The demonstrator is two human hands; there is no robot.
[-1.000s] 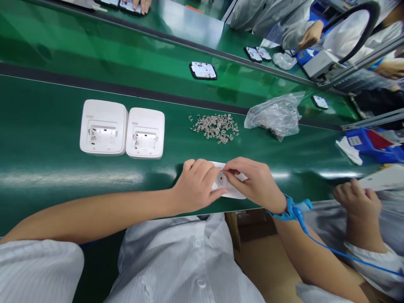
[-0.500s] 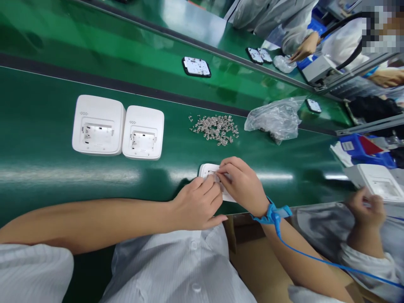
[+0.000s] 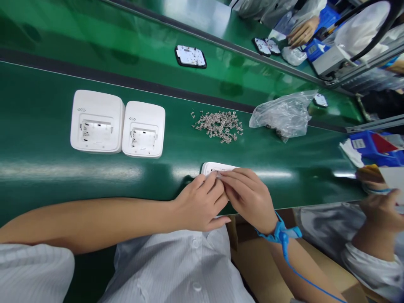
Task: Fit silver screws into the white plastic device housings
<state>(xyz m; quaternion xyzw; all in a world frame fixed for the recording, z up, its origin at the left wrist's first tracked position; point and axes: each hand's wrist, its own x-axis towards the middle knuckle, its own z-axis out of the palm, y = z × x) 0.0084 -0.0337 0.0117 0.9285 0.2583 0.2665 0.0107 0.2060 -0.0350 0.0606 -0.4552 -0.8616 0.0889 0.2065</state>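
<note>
A white plastic housing [image 3: 206,166] lies on the green bench close to my body, mostly covered by my hands. My left hand [image 3: 202,200] has its fingers bent and bunched over the housing, thumb sticking out toward the bench edge. From the other side, my right hand [image 3: 252,200], wearing a blue wrist strap [image 3: 282,231], brings thumb and fingers together against the left fingertips. Something small and pale shows between the fingertips, too small to name. Beyond the hands is a pile of small shiny metal pieces [image 3: 221,125].
Two white housings [image 3: 97,101] with open compartments stand at left. A clear plastic bag [image 3: 284,115] lies right of the pile. Past a dark rail, a circuit board in a black frame [image 3: 191,57] rests on a green surface. A co-worker's hand [image 3: 380,208] and a blue bin [image 3: 366,145] are at right.
My right hand has shifted slightly right and lower, its fingers now straighter over the housing. My left hand stays nearly in place. The co-worker's hand at right has moved, and the view has turned a little.
</note>
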